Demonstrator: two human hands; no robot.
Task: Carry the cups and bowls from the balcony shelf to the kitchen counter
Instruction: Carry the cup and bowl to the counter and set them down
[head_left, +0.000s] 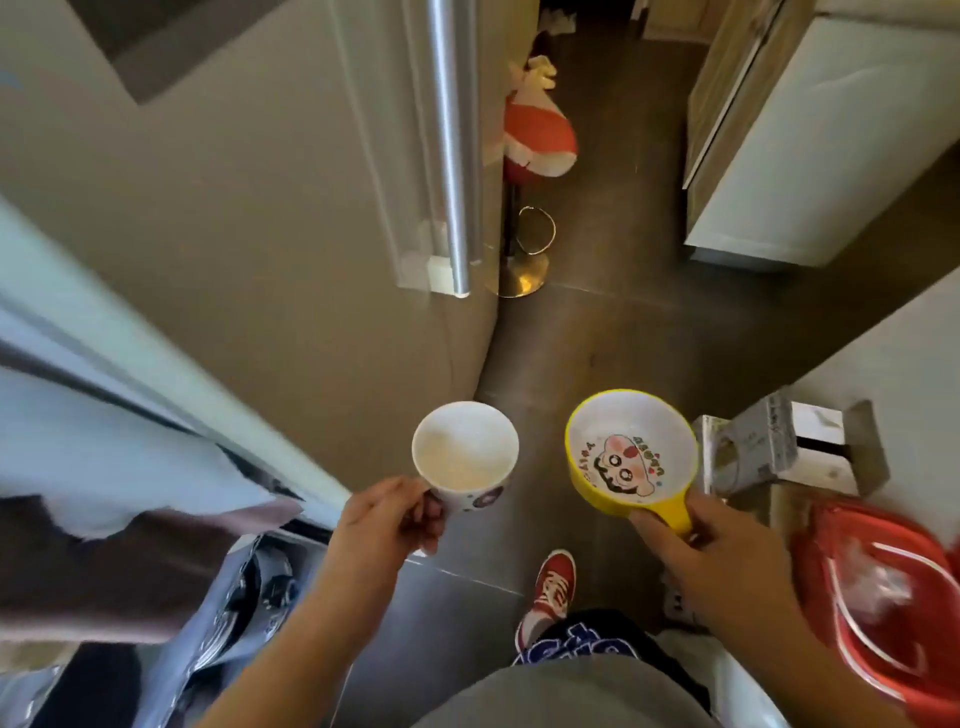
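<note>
My left hand grips the handle of a white cup with purple ring patterns on its side. The cup is upright and looks empty. My right hand holds the short handle of a yellow bowl that has a white inside with a cartoon face printed in it. Both are held out in front of me above a dark tiled floor, side by side and a little apart.
A beige fridge door with a long metal handle stands to the left. A gold-based stool carrying an orange plush toy sits ahead. White cabinets are at the right. Boxes and a red bag crowd the lower right.
</note>
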